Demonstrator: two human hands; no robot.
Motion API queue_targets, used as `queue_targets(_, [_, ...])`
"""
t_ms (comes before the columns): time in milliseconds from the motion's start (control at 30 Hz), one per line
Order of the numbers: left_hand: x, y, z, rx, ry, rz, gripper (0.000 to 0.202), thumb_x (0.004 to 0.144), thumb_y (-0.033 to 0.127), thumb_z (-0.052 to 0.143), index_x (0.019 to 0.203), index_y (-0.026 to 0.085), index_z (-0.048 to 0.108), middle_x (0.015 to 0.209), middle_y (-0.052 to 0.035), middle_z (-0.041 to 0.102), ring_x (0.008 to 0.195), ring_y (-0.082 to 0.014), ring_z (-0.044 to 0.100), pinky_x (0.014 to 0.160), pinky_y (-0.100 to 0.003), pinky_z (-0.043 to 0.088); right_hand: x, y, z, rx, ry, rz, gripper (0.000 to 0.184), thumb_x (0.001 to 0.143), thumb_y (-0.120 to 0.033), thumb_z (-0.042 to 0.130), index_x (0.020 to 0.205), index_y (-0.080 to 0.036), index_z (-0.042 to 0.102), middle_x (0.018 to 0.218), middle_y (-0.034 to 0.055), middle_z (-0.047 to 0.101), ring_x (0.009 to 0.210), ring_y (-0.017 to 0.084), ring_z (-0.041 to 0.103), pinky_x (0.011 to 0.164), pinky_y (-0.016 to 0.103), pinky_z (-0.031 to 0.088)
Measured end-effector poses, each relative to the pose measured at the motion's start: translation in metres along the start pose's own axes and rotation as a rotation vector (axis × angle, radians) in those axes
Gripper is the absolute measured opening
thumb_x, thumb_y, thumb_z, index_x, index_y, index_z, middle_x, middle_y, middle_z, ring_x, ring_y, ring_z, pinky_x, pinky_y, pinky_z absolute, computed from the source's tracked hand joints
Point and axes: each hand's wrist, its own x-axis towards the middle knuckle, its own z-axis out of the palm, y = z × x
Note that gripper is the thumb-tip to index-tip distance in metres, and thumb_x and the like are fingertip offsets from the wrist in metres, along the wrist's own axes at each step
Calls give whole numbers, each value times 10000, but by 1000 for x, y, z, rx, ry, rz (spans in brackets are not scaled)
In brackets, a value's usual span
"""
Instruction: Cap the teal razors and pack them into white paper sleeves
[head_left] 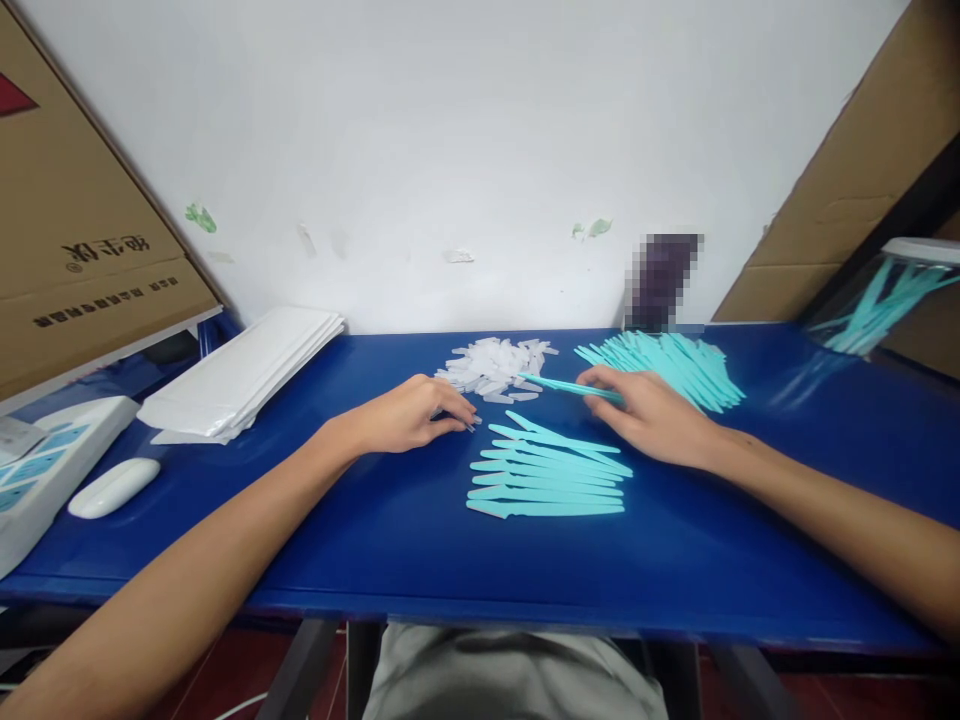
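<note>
My right hand (641, 412) is closed round a turquoise eyebrow razor (559, 384), perhaps more than one, its tip pointing left. My left hand (409, 415) pinches a small translucent cap (474, 424) between thumb and fingers. Just behind lies a heap of whitish translucent caps (491, 365). Between my hands and nearer to me, several turquoise razors (551, 480) form a loose column, blade ends to the left, the top ones crossing. A larger pile of turquoise razors (675, 362) sits behind my right hand, which hides part of it.
On the left of the blue table (390, 560) are a stack of white sheets or bags (244, 370), a white mouse (114, 487) and a white device (60, 460). A clear jar with turquoise razors (881, 300) stands at right. Cardboard (90, 200) leans at left; a white wall closes the back.
</note>
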Motion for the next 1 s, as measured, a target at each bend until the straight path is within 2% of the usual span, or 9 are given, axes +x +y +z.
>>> queue_targets(167, [2, -4, 8, 67, 67, 43, 238, 986, 238, 546, 1124, 200, 736, 1098, -51, 761, 1003, -196, 701, 892, -314, 519, -1, -9, -2, -3, -52, -22, 300, 961, -370, 411, 1084, -205, 630, 593, -21, 628, 500, 171, 521, 550, 290, 349])
queue_targets(367, [7, -4, 17, 58, 151, -49, 220, 958, 255, 596, 1117, 202, 740, 1042, -52, 771, 934, -190, 716, 838, -284, 521, -4, -13, -2, -8, -69, -111, 378, 998, -392, 361, 1170, -187, 627, 809, 48, 729, 685, 212, 645, 634, 313, 426])
queue_targets(500, [8, -4, 18, 69, 126, -82, 243, 976, 276, 558, 1120, 199, 738, 1067, -75, 740, 955, -204, 690, 843, -301, 511, -4, -13, -1, -59, -80, -140, 400, 1009, -372, 338, 1269, -188, 579, 952, 74, 740, 836, 246, 677, 705, 348, 467])
queue_targets(800, [9, -3, 16, 125, 39, -157, 283, 1006, 306, 477, 1149, 178, 685, 1071, -100, 667, 989, -234, 630, 876, -340, 473, -3, -7, 2, -125, -137, -111, 412, 1011, -364, 313, 1227, -193, 619, 1190, 108, 705, 1017, 290, 672, 794, 408, 501])
queue_targets(900, [10, -1, 20, 171, 46, -162, 309, 1027, 314, 412, 1152, 157, 647, 1098, -115, 637, 1025, -246, 602, 894, -352, 468, -4, -8, 2, -119, -124, -117, 436, 1020, -383, 292, 1243, -193, 614, 1206, 110, 701, 1045, 296, 667, 824, 416, 501])
queue_targets(1000, [11, 1, 22, 217, 38, -179, 309, 1034, 293, 379, 1159, 137, 615, 1108, -130, 613, 1042, -250, 583, 900, -358, 469, -4, -9, 2, -113, -129, -121, 447, 1029, -395, 278, 1332, -203, 544, 1141, 100, 716, 988, 285, 677, 790, 410, 504])
